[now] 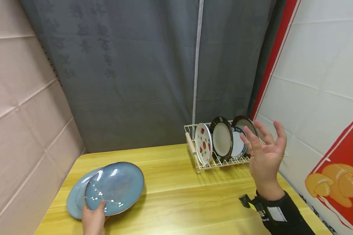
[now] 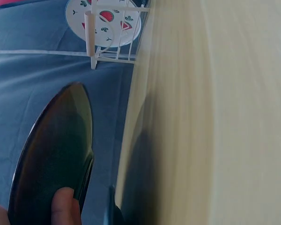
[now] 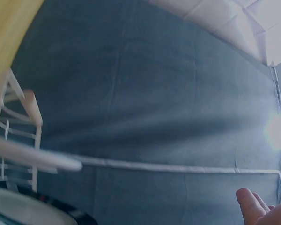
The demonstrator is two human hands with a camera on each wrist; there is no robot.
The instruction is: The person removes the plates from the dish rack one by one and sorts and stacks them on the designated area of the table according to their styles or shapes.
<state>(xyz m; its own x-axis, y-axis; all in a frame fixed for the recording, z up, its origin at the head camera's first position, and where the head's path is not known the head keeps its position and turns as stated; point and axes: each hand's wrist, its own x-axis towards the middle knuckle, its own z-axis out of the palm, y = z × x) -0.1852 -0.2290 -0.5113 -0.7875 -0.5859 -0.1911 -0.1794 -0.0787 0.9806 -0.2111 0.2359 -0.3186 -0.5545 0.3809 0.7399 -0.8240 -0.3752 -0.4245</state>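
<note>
My left hand (image 1: 94, 217) pinches the near rim of a blue plate (image 1: 120, 182) with white blossom sprigs, thumb on its upper face. In the left wrist view this plate (image 2: 51, 145) is raised above the table, fingertips on its underside. A lighter blue plate (image 1: 75, 199) lies on the table, partly hidden under the raised one. My right hand (image 1: 267, 155) is in the air in front of the dish rack's right end, fingers spread and holding nothing. Its fingertips (image 3: 246, 197) show at the right wrist view's lower right corner.
A white wire dish rack (image 1: 191, 148) with wooden handles stands at the table's back right. Upright in it are a red-patterned plate (image 1: 203, 145), a dark-rimmed plate (image 1: 222, 138), a blue-rimmed white plate (image 1: 237, 143) and another dark-rimmed plate (image 1: 242, 121). A grey curtain (image 1: 135, 81) hangs behind.
</note>
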